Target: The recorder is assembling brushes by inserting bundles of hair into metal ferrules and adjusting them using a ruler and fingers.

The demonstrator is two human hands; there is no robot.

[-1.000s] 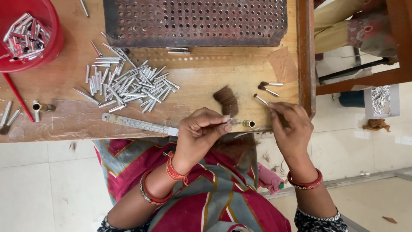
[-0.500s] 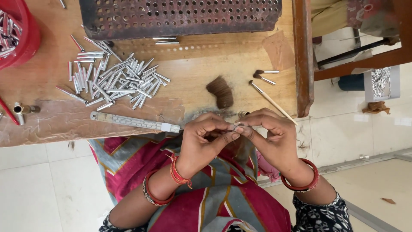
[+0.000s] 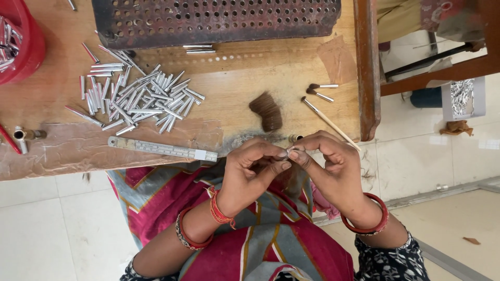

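Both your hands have now met: left hand (image 3: 250,169) and right hand (image 3: 325,164) pinch one small metal tube (image 3: 289,149) between closed fingertips, just near the tuft of brown hair (image 3: 266,110); fitting underway.

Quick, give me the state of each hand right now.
Left hand: fingers closed, pinching a small silver tube at the fingertips.
Right hand: fingers closed on the same tube from the other side.

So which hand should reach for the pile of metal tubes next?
Probably left: left hand sits nearer the pile of metal tubes; right hand would cross over. Both pinch a small tube.
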